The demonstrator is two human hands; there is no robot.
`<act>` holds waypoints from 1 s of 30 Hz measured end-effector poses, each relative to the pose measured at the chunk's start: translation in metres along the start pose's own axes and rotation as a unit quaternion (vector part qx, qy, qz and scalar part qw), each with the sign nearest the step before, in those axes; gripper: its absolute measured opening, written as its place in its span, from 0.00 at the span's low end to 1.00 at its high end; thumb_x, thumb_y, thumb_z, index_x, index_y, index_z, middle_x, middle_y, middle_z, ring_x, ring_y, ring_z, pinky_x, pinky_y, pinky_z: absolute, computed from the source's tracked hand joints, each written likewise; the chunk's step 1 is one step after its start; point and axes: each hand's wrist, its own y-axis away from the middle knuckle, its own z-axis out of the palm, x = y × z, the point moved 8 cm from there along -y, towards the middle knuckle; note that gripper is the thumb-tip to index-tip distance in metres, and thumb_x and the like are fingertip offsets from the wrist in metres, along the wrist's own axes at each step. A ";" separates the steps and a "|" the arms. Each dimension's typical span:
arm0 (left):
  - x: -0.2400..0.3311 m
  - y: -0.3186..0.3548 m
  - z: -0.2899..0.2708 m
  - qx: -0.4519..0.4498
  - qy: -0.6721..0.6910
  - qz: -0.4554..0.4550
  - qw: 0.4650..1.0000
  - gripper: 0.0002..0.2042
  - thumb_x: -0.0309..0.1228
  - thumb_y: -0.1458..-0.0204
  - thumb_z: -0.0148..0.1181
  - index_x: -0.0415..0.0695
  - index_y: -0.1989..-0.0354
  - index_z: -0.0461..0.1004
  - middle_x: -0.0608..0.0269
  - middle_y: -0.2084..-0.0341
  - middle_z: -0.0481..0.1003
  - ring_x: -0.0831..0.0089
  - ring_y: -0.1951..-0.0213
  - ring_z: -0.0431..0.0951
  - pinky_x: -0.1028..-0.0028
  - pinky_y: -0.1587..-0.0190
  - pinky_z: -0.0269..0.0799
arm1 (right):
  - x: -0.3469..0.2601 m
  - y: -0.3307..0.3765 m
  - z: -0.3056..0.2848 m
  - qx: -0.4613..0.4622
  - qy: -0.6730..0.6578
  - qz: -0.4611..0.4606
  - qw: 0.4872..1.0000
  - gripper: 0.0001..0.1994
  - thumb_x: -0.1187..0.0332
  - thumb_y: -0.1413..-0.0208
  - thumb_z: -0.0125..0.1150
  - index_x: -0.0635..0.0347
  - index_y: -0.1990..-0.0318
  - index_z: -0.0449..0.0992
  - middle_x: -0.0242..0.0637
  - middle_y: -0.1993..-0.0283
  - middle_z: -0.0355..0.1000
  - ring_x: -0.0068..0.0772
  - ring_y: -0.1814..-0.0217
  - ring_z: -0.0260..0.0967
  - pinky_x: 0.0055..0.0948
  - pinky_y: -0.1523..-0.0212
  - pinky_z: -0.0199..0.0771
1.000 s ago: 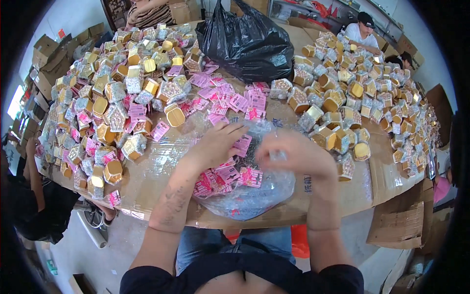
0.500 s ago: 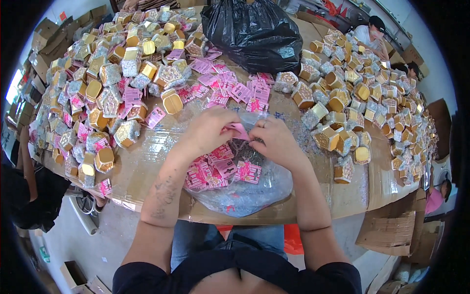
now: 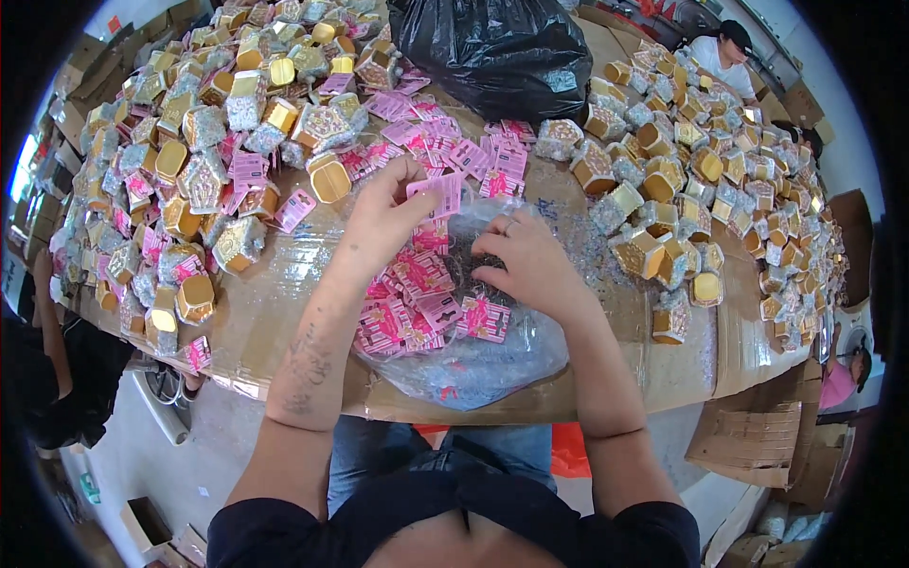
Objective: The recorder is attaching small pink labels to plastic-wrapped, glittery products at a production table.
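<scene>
A crinkled bag (image 3: 473, 379) lay near; the right hand (image 3: 532, 265) curled at its dark tangle (image 3: 464, 257), grip unclear; the left hand (image 3: 381, 220) pinched a card (image 3: 449, 191) near the bag's far side. Angular gold boxes (image 3: 196, 296) flanked a glossy sack (image 3: 492, 57).

Left hand (image 3: 383, 223) holding card (image 3: 443, 193); right hand (image 3: 532, 263) at bag (image 3: 525, 358)
</scene>
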 end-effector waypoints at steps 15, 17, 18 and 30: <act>0.014 0.008 0.026 -0.140 0.220 -0.014 0.965 0.25 0.18 0.52 0.46 0.38 0.41 0.60 0.49 0.50 0.71 0.63 0.46 0.71 0.65 0.44 0.64 | 0.003 -0.008 -0.008 0.035 -0.001 0.007 0.999 0.04 0.71 0.56 0.60 0.57 0.71 0.72 0.36 0.68 0.69 0.42 0.59 0.67 0.38 0.55 0.64; 0.020 0.010 0.033 -0.176 0.229 0.004 0.957 0.26 0.22 0.47 0.49 0.38 0.37 0.57 0.47 0.45 0.69 0.65 0.47 0.71 0.67 0.43 0.64 | 0.004 -0.010 -0.014 0.056 -0.030 0.011 0.998 0.04 0.72 0.56 0.59 0.57 0.71 0.71 0.38 0.68 0.70 0.43 0.60 0.67 0.38 0.58 0.65; 0.021 0.011 0.035 -0.176 0.230 0.003 0.957 0.26 0.22 0.47 0.49 0.38 0.37 0.57 0.47 0.45 0.69 0.65 0.47 0.71 0.67 0.43 0.64 | 0.004 -0.010 -0.015 0.055 -0.031 0.012 0.998 0.04 0.72 0.56 0.59 0.57 0.71 0.71 0.38 0.68 0.70 0.43 0.60 0.67 0.38 0.58 0.65; 0.028 0.014 0.038 -0.180 0.104 0.104 0.973 0.20 0.29 0.37 0.42 0.34 0.38 0.58 0.48 0.43 0.68 0.61 0.44 0.71 0.66 0.39 0.63 | 0.049 0.003 -0.014 0.135 -0.556 0.227 0.788 0.04 0.72 0.47 0.58 0.62 0.67 0.74 0.23 0.70 0.69 0.13 0.69 0.61 0.17 0.66 0.60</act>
